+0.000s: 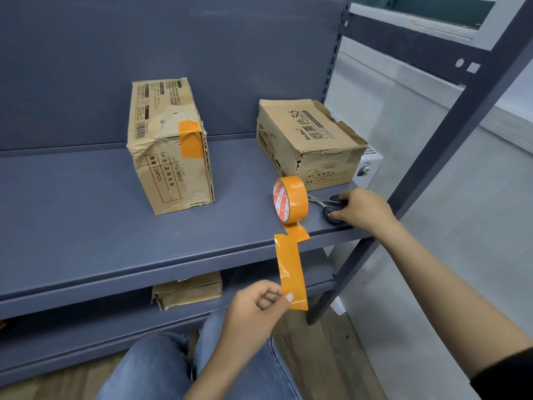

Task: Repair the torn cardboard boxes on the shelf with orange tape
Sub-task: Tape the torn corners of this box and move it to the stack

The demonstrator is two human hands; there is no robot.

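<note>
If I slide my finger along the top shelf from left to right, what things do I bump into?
Tall box with an orange tape patch → roll of orange tape → scissors → right hand gripping the scissor handles. The second box sits further back, above the roll, so its place in the order is unclear.

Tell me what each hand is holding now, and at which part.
The left hand pinches the free end of the orange tape strip pulled from the roll. The right hand grips the scissors at the black handles.
</note>
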